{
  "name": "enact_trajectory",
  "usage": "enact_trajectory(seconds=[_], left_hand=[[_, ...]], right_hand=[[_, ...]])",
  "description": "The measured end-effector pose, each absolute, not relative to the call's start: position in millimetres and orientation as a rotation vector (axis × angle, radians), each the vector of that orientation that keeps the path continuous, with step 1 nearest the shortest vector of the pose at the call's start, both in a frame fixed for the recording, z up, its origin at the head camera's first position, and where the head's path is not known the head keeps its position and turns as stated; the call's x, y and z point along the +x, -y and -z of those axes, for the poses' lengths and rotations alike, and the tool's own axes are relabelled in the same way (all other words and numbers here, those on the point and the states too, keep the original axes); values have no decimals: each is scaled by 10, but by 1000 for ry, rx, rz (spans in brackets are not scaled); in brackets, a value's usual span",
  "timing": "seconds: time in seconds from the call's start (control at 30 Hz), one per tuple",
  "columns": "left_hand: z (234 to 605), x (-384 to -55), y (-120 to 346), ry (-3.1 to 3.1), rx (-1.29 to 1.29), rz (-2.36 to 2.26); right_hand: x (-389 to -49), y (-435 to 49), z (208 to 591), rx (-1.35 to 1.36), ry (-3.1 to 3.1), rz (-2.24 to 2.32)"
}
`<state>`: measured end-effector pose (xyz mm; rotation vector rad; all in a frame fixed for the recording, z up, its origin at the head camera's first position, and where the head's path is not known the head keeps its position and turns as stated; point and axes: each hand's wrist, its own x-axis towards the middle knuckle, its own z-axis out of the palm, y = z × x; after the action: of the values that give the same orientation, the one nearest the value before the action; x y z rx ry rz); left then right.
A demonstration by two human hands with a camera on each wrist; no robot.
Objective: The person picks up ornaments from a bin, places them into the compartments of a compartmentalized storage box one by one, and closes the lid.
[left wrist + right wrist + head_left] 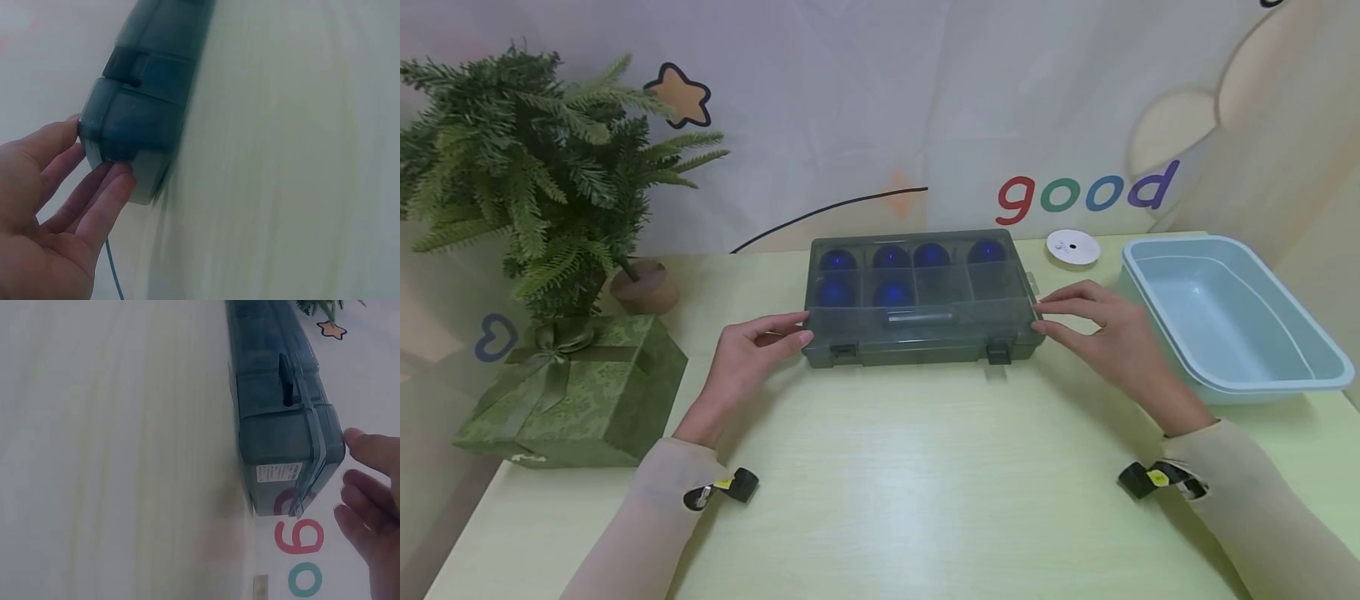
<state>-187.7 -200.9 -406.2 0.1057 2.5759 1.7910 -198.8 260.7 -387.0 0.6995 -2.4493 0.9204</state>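
A translucent dark grey-green plastic case [917, 333] lies on the table with its lid down. Several dark blue round objects [891, 293] show through the lid in its compartments. At the front, the right latch [998, 352] sticks outward, as it does in the right wrist view; the left latch [845, 350] lies flatter. My left hand [747, 357] touches the case's left end with its fingertips, fingers loosely bent. At the other end, my right hand [1108, 333] has its thumb against the lid's corner, while the other fingers look slightly apart from the case in the right wrist view.
To the right stands a light blue basin [1247, 308]. A white disc [1072, 247] with a small hole lies behind the right hand. A green gift box [572, 392] with a ribbon and a potted artificial plant [550, 167] occupy the left. A printed curtain [850, 108] hangs behind.
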Motion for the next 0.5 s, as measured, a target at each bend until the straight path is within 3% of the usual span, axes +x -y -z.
enact_trajectory(seconds=[0.5], left_hand=[[4049, -1868, 2006, -2594, 73, -1767]], right_hand=[[-1993, -2507, 3948, 1055, 2360, -880]])
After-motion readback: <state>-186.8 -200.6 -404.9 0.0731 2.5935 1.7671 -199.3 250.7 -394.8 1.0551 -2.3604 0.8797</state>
